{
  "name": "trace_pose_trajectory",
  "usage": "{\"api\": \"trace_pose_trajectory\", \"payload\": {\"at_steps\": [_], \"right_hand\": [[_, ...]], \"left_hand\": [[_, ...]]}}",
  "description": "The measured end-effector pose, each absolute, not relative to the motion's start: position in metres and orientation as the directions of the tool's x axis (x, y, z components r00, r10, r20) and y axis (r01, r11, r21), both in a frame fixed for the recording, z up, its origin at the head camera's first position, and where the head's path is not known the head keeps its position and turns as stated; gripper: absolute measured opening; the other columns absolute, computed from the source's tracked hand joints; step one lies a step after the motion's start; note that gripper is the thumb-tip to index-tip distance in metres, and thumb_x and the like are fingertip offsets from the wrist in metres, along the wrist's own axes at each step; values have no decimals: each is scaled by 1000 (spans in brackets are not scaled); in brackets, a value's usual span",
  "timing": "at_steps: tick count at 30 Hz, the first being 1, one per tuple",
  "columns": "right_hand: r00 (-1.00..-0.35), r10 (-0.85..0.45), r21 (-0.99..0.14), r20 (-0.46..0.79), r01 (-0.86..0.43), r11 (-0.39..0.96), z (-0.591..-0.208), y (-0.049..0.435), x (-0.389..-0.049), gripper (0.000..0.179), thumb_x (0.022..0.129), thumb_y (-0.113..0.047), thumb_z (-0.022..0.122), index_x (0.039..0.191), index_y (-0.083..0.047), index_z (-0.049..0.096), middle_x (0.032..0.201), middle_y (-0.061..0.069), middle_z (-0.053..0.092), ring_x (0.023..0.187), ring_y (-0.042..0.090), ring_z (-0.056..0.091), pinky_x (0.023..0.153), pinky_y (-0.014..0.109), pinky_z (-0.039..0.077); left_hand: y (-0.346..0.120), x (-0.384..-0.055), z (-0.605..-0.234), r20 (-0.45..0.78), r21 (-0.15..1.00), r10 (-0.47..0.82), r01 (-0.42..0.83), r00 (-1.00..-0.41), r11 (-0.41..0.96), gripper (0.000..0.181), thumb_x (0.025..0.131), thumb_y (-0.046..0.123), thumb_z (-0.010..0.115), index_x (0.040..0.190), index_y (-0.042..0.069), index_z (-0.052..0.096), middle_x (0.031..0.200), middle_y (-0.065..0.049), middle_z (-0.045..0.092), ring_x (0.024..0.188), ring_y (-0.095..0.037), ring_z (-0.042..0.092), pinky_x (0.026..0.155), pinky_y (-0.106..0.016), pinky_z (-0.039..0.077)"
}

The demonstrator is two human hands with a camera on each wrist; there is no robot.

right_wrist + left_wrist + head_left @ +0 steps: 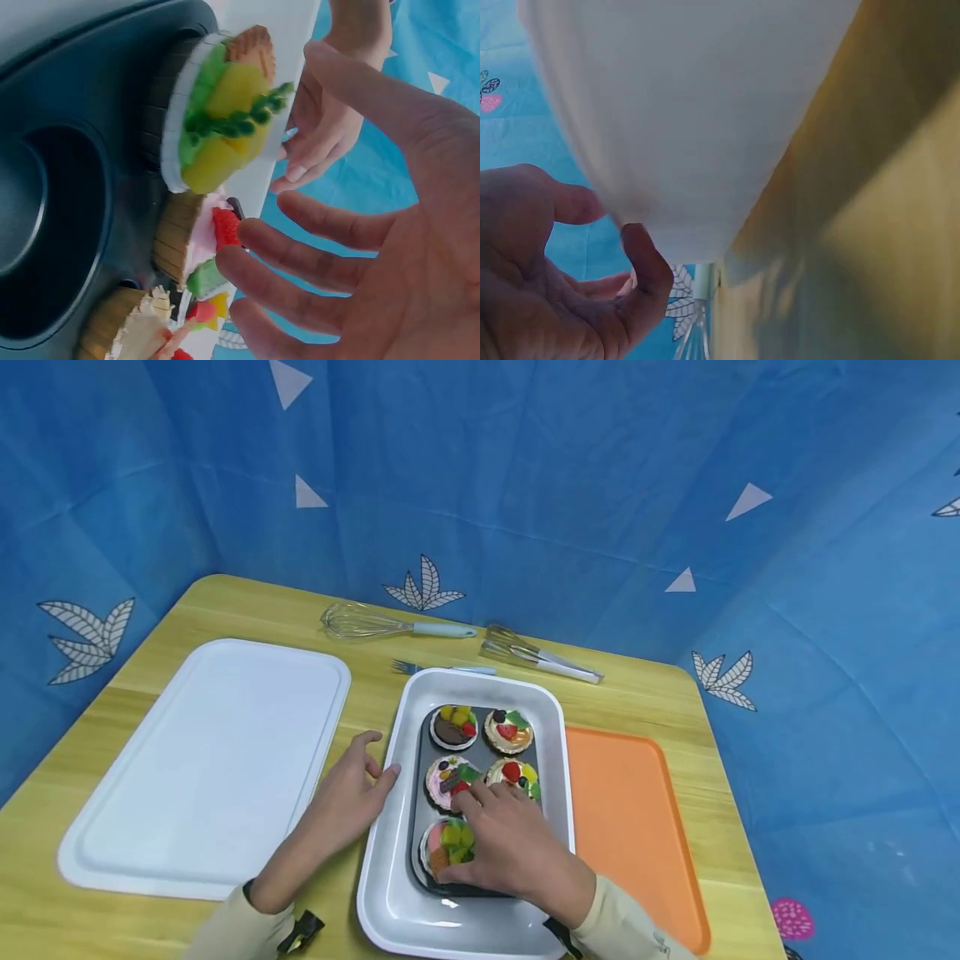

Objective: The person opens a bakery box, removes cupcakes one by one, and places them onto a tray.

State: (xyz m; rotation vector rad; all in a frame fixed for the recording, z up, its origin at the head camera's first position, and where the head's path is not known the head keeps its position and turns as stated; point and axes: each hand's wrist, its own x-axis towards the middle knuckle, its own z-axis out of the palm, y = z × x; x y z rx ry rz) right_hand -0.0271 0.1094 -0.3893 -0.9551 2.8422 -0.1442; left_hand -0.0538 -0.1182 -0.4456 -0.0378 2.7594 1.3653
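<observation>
A deep white tray [557,752] holds a dark muffin pan [442,887] with toy cupcakes in several cups. My left hand [337,806] is at the tray's left rim, the thumb on it and a curled finger against the outer wall. Over the near right part of the pan, my right hand [513,843] hovers with fingers spread and nothing held. Beside it sits a cupcake [225,124] topped with yellow and green pieces. A vacant cup [45,217] shows in the right wrist view. Further up are a pink cupcake [442,777] and a chocolate one [452,732].
A flat white tray [210,760] lies to the left, an orange tray [622,818] to the right. Behind are a whisk [367,622], a blue fork [412,667] and tongs [543,657]. Blue patterned cloth [480,468] stands beyond the table.
</observation>
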Motion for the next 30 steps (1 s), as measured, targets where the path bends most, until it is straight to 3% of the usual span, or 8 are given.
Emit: {"api": "trace_pose_trajectory", "payload": {"at_steps": [3, 9, 16, 23, 30], "right_hand": [[-780, -615, -144, -114, -600, 787, -394, 110, -24, 78, 66, -68, 81, 121, -16, 63, 118, 4, 66, 110, 26, 62, 105, 53, 41], [-764, -636, -108, -106, -627, 772, -402, 108, -19, 84, 63, -69, 83, 126, -17, 62, 117, 2, 66, 106, 25, 62, 103, 58, 37], [-751, -632, -134, -188, -618, 775, -408, 106, -20, 75, 66, -68, 82, 123, -23, 61, 111, -2, 66, 98, 18, 64, 105, 58, 35], [-725, -665, -96, -179, -660, 745, -414, 104, -18, 76, 68, -66, 82, 126, -21, 61, 110, -3, 61, 91, 14, 61, 87, 40, 50], [-710, -683, -34, -172, -689, 724, -420, 102, -18, 80, 68, -65, 83, 129, -18, 62, 111, -1, 58, 86, 16, 57, 77, 33, 53]], "left_hand": [[-113, -49, -450, -70, 799, -10, -62, -998, 598, 58, 99, 26, 61, 145, 0, 40, 90, -7, 59, 59, -14, 51, 58, -33, 43], [-106, -45, -454, -13, 808, -26, -26, -1000, 589, 54, 99, 22, 61, 145, -1, 43, 82, -6, 55, 61, -15, 49, 55, -31, 43], [-103, -44, -462, 74, 804, -45, 33, -996, 593, 44, 99, 10, 57, 140, -2, 48, 80, -5, 52, 69, -17, 50, 62, -32, 42], [-102, -41, -467, 80, 814, -63, 29, -995, 580, 42, 101, 11, 54, 140, -1, 47, 83, -6, 52, 73, -20, 51, 67, -35, 43], [-100, -41, -469, 93, 813, -61, 41, -994, 580, 41, 102, 11, 52, 141, -1, 46, 79, -6, 51, 69, -19, 50, 63, -34, 43]]}}
